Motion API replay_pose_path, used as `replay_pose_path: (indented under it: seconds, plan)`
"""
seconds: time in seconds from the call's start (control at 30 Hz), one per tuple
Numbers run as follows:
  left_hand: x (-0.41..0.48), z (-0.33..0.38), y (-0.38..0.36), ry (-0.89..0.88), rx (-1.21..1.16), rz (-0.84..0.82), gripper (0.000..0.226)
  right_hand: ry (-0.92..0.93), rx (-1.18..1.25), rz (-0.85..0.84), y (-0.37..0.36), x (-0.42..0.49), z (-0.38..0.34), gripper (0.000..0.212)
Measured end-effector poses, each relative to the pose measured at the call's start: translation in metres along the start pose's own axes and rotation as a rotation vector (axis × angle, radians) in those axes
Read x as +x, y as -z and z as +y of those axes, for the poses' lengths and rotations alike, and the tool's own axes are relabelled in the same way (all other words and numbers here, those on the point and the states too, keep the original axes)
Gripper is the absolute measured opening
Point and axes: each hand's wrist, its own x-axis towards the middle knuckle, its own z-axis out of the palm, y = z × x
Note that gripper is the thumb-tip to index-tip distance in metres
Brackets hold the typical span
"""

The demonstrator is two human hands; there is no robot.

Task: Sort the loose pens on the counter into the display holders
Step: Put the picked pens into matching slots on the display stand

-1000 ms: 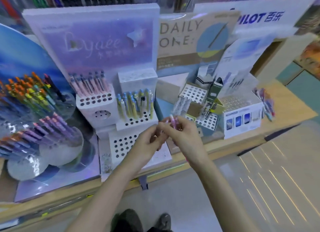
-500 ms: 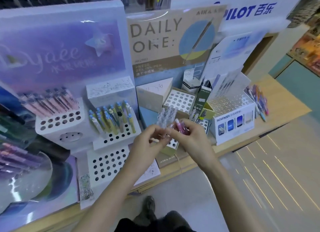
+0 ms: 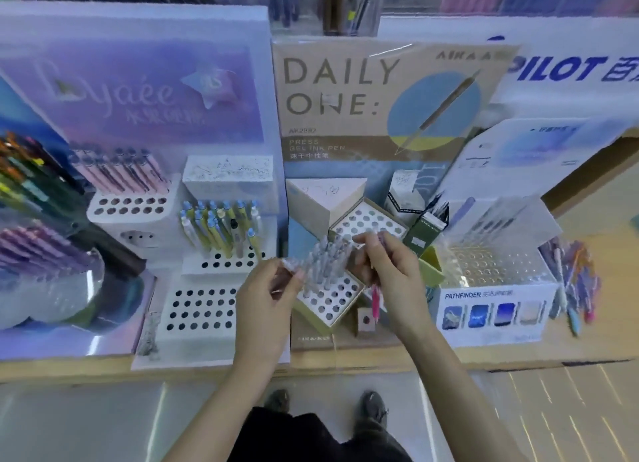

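My grips have parted above the holder [image 3: 330,302]: left grip [image 3: 268,299] pinches one pen [image 3: 287,265], right grip [image 3: 394,275] clasps a pink pen [image 3: 375,301]; insertion next.

Stands on the counter [image 3: 518,356]
The stepped stand [image 3: 202,311] is left, the tray with holes [image 3: 332,306] in the middle, the box [image 3: 494,314] right, loose pens [image 3: 570,282] right of it.

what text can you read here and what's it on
"DAILY ONE:" on the beige poster
"PRESS GEL INK PEN" lower on the same poster
"PILOT" on the white banner
"PATHFINDER" on the white box
Purple board script, the poster's small code, Chinese lines: too blurred to read
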Motion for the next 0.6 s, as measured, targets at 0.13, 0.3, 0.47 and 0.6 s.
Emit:
replay_pose_path:
  seconds: [0.13,0.3,0.47,0.6]
  plan:
    - [-0.025,-0.005,-0.026,0.124,0.002,0.232,0.021,0.024,0.108,0.001,0.041,0.009,0.001,0.024]
    - [-0.038,-0.002,-0.057,0.127,0.056,0.441,0.026,0.028,0.118,-0.07,0.079,0.015,0.003,0.027]
    - [-0.032,0.002,-0.074,0.177,0.09,0.484,0.02,-0.011,0.158,-0.133,0.094,0.02,0.003,0.027]
    - [-0.028,0.001,-0.076,0.151,0.178,0.48,0.011,-0.018,0.183,-0.147,0.096,0.023,0.002,0.027]
